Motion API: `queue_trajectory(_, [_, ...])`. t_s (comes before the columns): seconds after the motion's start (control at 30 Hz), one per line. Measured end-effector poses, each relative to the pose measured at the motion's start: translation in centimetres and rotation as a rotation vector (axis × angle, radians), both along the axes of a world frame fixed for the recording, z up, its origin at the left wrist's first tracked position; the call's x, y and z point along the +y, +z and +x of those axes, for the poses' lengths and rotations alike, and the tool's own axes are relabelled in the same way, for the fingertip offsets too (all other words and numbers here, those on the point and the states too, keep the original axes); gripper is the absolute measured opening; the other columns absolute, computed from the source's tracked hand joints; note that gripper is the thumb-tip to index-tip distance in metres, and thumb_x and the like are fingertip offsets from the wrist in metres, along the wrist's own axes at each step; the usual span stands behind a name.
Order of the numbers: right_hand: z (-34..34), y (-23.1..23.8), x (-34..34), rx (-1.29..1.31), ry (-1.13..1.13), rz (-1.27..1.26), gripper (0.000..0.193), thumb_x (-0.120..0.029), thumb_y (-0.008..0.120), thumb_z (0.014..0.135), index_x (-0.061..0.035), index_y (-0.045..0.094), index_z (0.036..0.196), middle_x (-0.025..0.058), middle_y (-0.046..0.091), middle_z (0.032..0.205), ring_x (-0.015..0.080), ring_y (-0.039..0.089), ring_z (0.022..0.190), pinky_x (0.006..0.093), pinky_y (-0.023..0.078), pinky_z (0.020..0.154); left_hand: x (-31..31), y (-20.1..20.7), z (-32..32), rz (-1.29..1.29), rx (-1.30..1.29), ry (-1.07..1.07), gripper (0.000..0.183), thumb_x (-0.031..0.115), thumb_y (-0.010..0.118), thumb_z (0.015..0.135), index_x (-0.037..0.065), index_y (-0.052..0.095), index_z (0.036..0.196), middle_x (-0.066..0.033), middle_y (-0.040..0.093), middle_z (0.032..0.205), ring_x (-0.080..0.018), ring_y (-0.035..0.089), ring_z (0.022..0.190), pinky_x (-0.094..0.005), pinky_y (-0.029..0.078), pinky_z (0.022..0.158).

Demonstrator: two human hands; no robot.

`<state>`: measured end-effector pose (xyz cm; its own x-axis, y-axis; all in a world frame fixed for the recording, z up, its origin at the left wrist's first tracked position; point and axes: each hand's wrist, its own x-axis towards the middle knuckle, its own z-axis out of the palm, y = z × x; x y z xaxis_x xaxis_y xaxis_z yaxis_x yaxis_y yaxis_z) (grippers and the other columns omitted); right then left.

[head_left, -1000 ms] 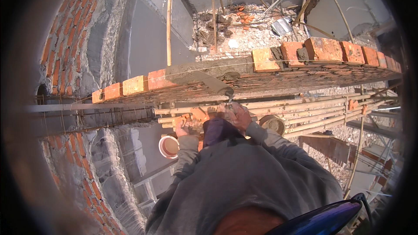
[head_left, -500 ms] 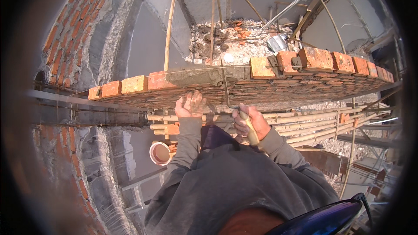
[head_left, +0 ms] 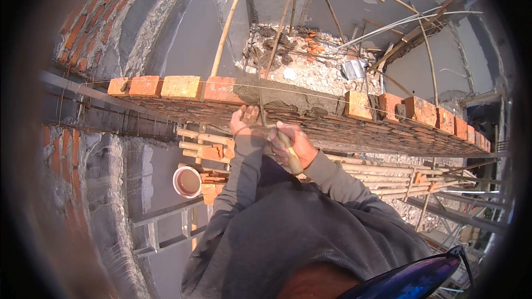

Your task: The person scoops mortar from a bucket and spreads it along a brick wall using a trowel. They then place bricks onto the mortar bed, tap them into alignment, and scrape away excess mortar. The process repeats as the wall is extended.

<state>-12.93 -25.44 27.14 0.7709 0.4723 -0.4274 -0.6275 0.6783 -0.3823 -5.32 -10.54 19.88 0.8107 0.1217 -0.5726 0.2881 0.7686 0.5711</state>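
Note:
My right hand [head_left: 293, 145] is closed round the pale handle of a trowel [head_left: 290, 155]. The trowel's thin blade shows edge-on, standing up against the wall's mortar. My left hand [head_left: 244, 120] is just left of the blade, holding nothing, with its palm side up and fingers loosely apart near the wall's face. Wet grey mortar [head_left: 293, 97] covers the wall top between an orange brick [head_left: 221, 89] on the left and a yellowish brick [head_left: 358, 105] on the right. A thin string runs along the course of bricks.
Left of my arm, a round bucket [head_left: 187, 181] stands beside loose bricks [head_left: 211, 152] on bamboo poles [head_left: 382, 174]. A metal ladder-like frame [head_left: 166, 227] lies below. Rubble [head_left: 327, 61] and upright bamboo poles are beyond the brick wall [head_left: 332, 133].
The view has turned a little, tilting the wall down to the right. My right hand and trowel have moved left, closer to my left hand, and the blade now meets the mortar further left.

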Motion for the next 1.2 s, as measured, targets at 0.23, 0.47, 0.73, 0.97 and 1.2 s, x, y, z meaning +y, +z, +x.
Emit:
queue_trajectory(0.23, [3.5,-0.7,3.0,-0.026,0.017,-0.018,0.043,-0.043,0.050,0.114,-0.0060,0.069,0.100,-0.0004,0.054,0.065,0.0118,0.047,0.050,0.0294,0.043,0.045,2.9,-0.1,0.3,0.247,-0.248,-0.221,0.035,0.025,0.058,0.106,0.002,0.059,0.132,-0.0116,0.067,0.113,-0.0240,0.068,0.101,-0.0427,0.062,0.093])
queue_trajectory(0.47, [6.6,-0.2,4.9,0.078,0.115,-0.035,0.039,-0.040,0.056,0.112,-0.0058,0.070,0.100,0.0003,0.056,0.068,0.0126,0.050,0.051,0.0309,0.044,0.046,5.2,-1.2,2.0,-0.119,-0.084,-0.173,0.039,0.028,0.050,0.109,0.001,0.063,0.135,-0.0109,0.073,0.106,-0.0217,0.072,0.094,-0.0365,0.061,0.084])
queue_trajectory(0.73, [7.0,4.4,-1.4,-0.731,0.195,-0.946,0.031,-0.026,0.053,0.112,0.0014,0.067,0.106,0.0011,0.061,0.072,0.0080,0.053,0.058,0.0287,0.042,0.052,5.1,2.6,2.3,0.940,-0.272,0.005,0.025,0.018,0.070,0.097,0.006,0.076,0.119,-0.0158,0.064,0.131,-0.0307,0.060,0.125,-0.0436,0.050,0.107])
queue_trajectory(0.97, [2.8,5.9,-7.1,-0.620,0.014,-1.287,0.028,-0.024,0.054,0.111,0.0017,0.065,0.106,0.0013,0.060,0.071,0.0073,0.052,0.056,0.0269,0.041,0.052,6.1,7.1,7.4,2.045,-0.832,-0.517,0.039,0.013,0.081,0.078,0.030,0.084,0.113,-0.0068,0.039,0.169,-0.0408,0.027,0.160,-0.0775,0.019,0.122])
queue_trajectory(1.2, [-2.9,5.4,-7.5,-0.379,-0.171,-1.051,0.023,-0.019,0.055,0.110,0.0011,0.061,0.100,0.0027,0.061,0.070,0.0084,0.054,0.055,0.0280,0.042,0.050,5.8,8.6,10.8,2.397,-0.860,-0.916,0.044,0.016,0.080,0.077,0.036,0.084,0.116,-0.0014,0.036,0.171,-0.0381,0.013,0.166,-0.0844,0.018,0.119])
